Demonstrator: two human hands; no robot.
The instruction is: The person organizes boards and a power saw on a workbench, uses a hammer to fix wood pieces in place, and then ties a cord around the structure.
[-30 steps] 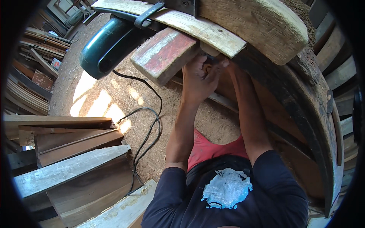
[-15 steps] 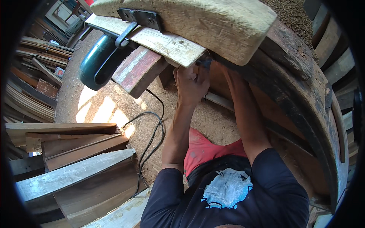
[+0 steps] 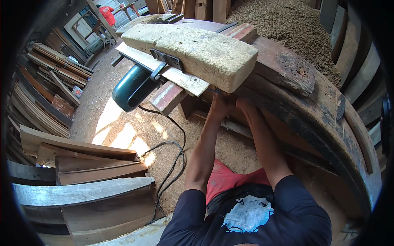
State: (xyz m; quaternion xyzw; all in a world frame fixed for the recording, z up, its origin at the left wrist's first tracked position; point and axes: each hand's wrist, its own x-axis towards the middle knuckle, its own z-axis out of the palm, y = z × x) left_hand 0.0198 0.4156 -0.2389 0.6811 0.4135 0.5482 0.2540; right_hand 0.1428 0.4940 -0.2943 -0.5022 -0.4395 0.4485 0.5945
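Note:
Both arms reach forward under a thick, worn wooden block [image 3: 193, 51]. My left hand [image 3: 222, 104] is closed just below the block's near end, beside the end of a pale board [image 3: 193, 83]. A small dark piece shows at its fingers, but what it grips is hidden. Right beside it, my right hand [image 3: 243, 104] goes into the shadow under the block, its fingers out of sight. Left of my hands, a dark green power tool [image 3: 132, 87] hangs under the pale board, with a black metal bracket [image 3: 166, 60] above it. A red-painted timber [image 3: 168, 96] sticks out next to the tool.
A curved, heavy wooden bench [image 3: 303, 104] wraps round my right side, with shavings [image 3: 283, 24] heaped beyond. A black cord [image 3: 182, 141] loops over the dusty floor. Stacked boards [image 3: 102, 174] lie at left. Far off at upper left is a person in red [image 3: 107, 15].
The view has tilted up, so the block and tool sit lower and the far workshop shows. My left hand has gone further under the block, and its fingers are now more hidden.

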